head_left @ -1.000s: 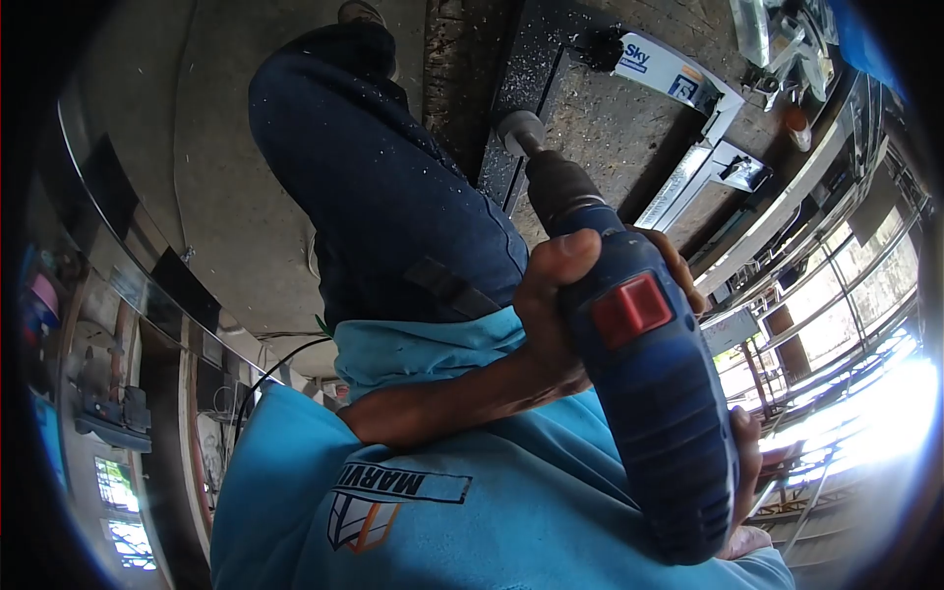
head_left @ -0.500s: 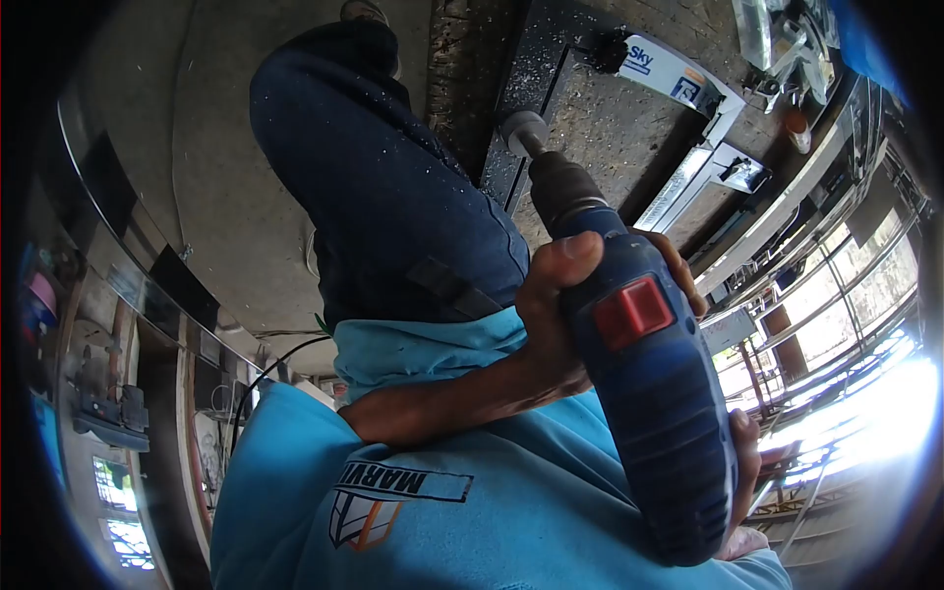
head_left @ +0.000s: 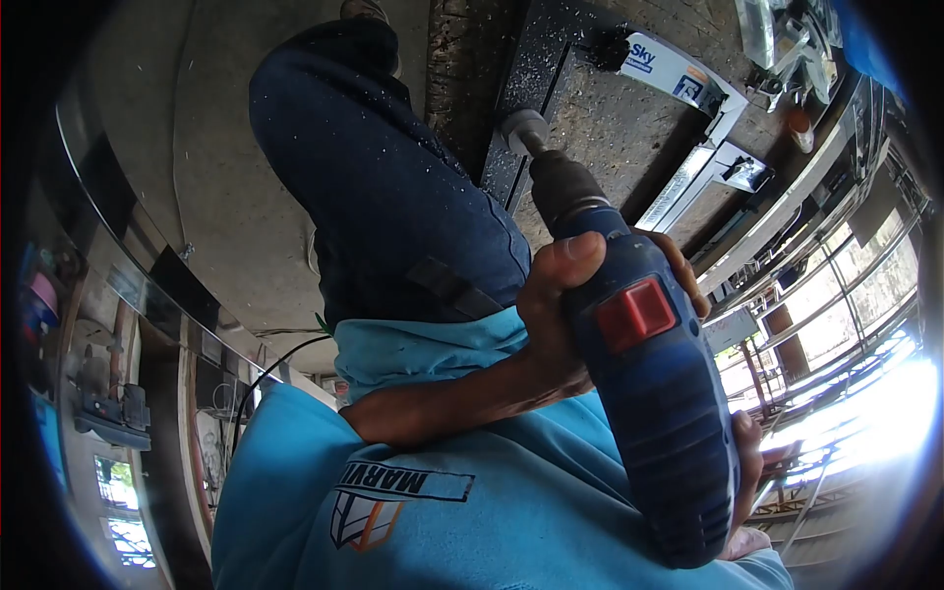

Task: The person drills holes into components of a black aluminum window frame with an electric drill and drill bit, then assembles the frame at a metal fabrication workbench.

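A blue power drill (head_left: 659, 393) with a red switch slants across the view, gripped by both my hands. My left hand (head_left: 556, 305) is closed round its front body, thumb on the near side and fingertips on the far side. My right hand (head_left: 747, 467) is wrapped round the rear; its fingers show only in part and the drill's body hides the rest. A round hole saw (head_left: 523, 131) sits in the chuck (head_left: 567, 187) and meets a dark metal profile (head_left: 541, 64). Pale shavings are scattered over that profile. Where the cutter touches it is partly hidden.
The profile lies on a worn bench (head_left: 629, 128) with white film-wrapped strips (head_left: 678, 74) beside it. Clear plastic bags (head_left: 787, 44) and small parts sit at the top right. My leg (head_left: 374, 177) stands close to the bench. A black cable (head_left: 261, 379) curves at the left.
Hands and drill hold almost the same position. The pale specks on the dark profile and in the air have shifted slightly.
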A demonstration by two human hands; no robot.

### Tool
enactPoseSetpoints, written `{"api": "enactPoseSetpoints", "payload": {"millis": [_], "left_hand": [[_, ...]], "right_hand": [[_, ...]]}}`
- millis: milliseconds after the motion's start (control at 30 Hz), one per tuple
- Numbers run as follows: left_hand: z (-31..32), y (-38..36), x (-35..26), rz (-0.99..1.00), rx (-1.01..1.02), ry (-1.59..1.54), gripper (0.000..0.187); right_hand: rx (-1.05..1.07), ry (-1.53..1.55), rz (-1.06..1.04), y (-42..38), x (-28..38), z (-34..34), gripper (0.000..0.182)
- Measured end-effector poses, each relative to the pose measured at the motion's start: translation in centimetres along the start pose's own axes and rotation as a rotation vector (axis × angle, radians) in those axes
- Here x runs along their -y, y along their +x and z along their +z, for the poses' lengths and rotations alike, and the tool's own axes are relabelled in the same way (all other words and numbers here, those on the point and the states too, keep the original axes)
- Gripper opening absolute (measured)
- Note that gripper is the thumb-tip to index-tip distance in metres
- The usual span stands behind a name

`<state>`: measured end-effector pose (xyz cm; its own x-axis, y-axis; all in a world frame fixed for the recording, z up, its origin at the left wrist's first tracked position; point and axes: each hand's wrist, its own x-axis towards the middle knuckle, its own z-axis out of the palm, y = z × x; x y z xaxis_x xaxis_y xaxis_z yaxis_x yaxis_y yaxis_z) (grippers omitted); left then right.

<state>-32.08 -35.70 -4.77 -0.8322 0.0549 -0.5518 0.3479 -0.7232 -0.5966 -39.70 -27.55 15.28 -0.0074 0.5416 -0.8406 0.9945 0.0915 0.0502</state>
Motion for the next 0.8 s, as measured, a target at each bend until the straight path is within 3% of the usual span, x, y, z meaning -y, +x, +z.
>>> {"api": "enactPoseSetpoints", "payload": {"millis": [167,333,800], "left_hand": [[0.3,-0.2,-0.1,-0.029,-0.016,-0.019,0.067],[0.2,-0.2,-0.1,-0.022,-0.054,-0.012,0.068],[0.1,-0.1,0.0,-0.002,-0.046,0.004,0.07]], "right_hand": [[0.003,-0.011,0.012,-0.8,0.3,-2.2,0.079],[0.01,0.009,0.021,1.4,0.3,1.0,0.079],[0.046,-0.01,0.04,1.7,0.9,0.3,0.078]]}}
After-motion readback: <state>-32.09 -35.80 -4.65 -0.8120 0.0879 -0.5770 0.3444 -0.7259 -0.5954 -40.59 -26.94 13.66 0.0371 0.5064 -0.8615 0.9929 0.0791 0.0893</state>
